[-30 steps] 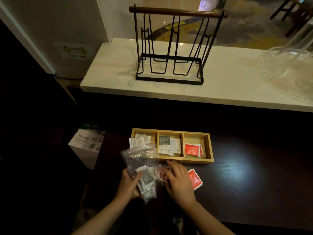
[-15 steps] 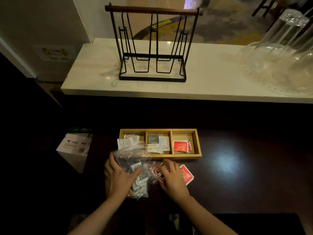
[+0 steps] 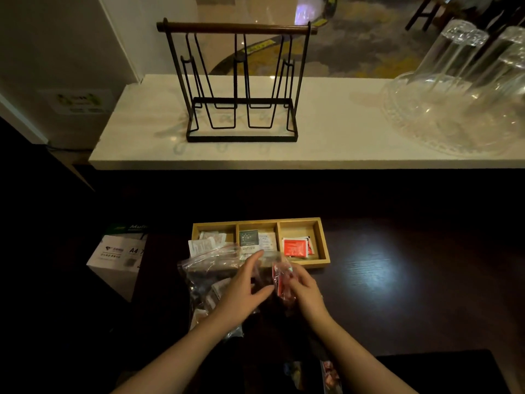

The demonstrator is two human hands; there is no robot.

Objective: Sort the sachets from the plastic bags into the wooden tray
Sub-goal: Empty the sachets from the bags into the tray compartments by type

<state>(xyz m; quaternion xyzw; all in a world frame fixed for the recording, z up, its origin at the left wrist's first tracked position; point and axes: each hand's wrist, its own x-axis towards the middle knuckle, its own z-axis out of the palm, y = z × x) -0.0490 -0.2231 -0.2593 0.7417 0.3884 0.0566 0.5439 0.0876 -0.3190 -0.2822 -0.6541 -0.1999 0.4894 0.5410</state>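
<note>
A wooden tray [image 3: 323,245] with three compartments lies on the dark table. White sachets [image 3: 205,243] fill its left compartment, grey-green and white ones [image 3: 251,238] the middle, red ones [image 3: 295,247] the right. In front of it lies a clear plastic bag [image 3: 208,268] holding several sachets. My right hand [image 3: 305,291] grips a small plastic bag with red sachets [image 3: 281,281], lifted off the table. My left hand [image 3: 241,291] reaches across above the big bag with fingers straight, its fingertips near the tray's front rim.
A white A4 paper box [image 3: 116,260] stands left of the table. Behind, a pale counter [image 3: 341,129] carries a black wire rack [image 3: 241,89] and upturned glasses on a glass tray [image 3: 460,92]. The table shows bare dark wood at the right.
My right hand has lifted the small bag of red sachets off the table. My left hand left the big bag and moved right toward it. The camera view shifted.
</note>
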